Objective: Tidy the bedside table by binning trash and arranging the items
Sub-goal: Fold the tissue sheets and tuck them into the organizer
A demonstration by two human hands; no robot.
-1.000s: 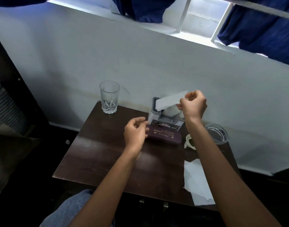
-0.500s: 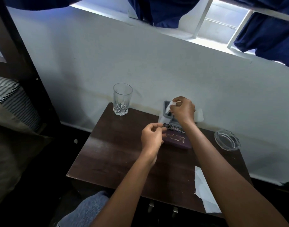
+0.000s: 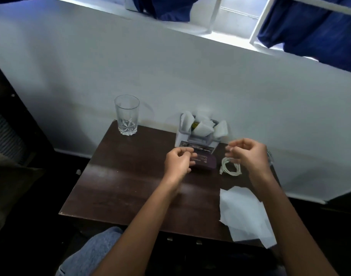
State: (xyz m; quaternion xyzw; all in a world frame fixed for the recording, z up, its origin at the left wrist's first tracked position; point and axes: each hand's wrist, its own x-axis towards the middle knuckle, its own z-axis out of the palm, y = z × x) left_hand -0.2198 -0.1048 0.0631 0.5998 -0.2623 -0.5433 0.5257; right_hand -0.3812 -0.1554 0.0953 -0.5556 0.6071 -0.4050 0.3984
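A small grey bin (image 3: 196,139) stands at the back of the dark wooden bedside table (image 3: 130,186), stuffed with several white paper scraps (image 3: 202,126). In front of it lies a purple case (image 3: 207,163). My left hand (image 3: 178,162) hovers over the case's left end, fingers loosely curled, holding nothing. My right hand (image 3: 248,154) hovers to the right of the bin, above a coiled white cable (image 3: 230,169), also loosely curled and holding nothing. A crumpled white paper sheet (image 3: 246,214) lies at the table's front right edge.
An empty drinking glass (image 3: 126,116) stands at the table's back left corner by the white wall. A sliver of a clear glass dish (image 3: 270,156) shows behind my right hand. A bed with a dark frame is on the left. My denim-clad knee (image 3: 95,250) is below the table's front edge.
My right hand pushed the white paper strip into the grey bin, let go and drew back to the right over the cable. My left hand stayed by the case.
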